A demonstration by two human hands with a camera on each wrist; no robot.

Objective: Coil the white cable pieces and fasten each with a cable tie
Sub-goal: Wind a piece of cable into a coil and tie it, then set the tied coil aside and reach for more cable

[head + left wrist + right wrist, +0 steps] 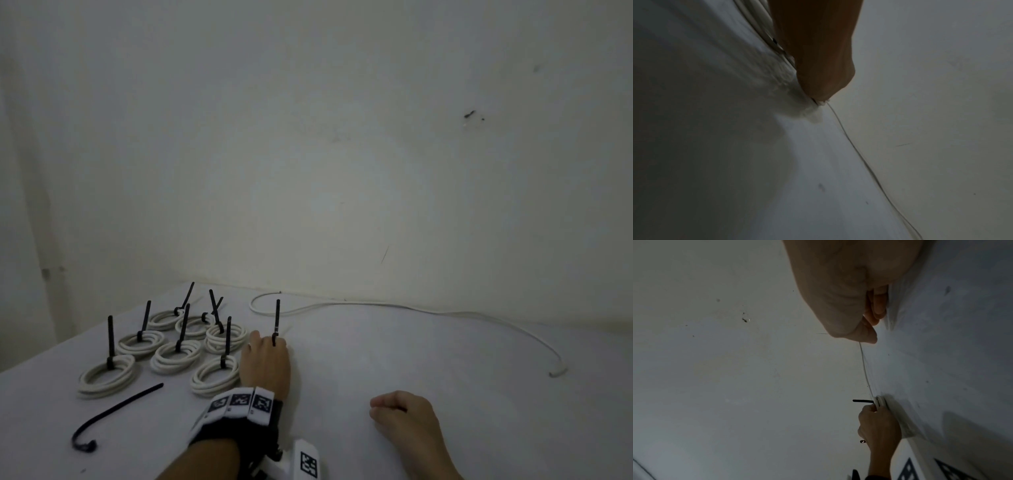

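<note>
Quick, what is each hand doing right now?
Left hand: closed on a coiled white cable bundle with an upright black plastic cable tie.
Right hand: fingers curled, resting on the table, holding nothing visible.

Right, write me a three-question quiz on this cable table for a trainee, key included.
1. True or false: the loose black cable tie lies on the table to the right of the right hand.
2. Which hand grips the coil whose upright tie sticks up above the fingers? A) left hand B) right hand C) neither
3. Where does the uncoiled white cable lie?

Key
1. False: it lies left of the left hand, near the finished coils.
2. A
3. Along the far edge of the table by the wall, curving back toward the person at the right end.
</note>
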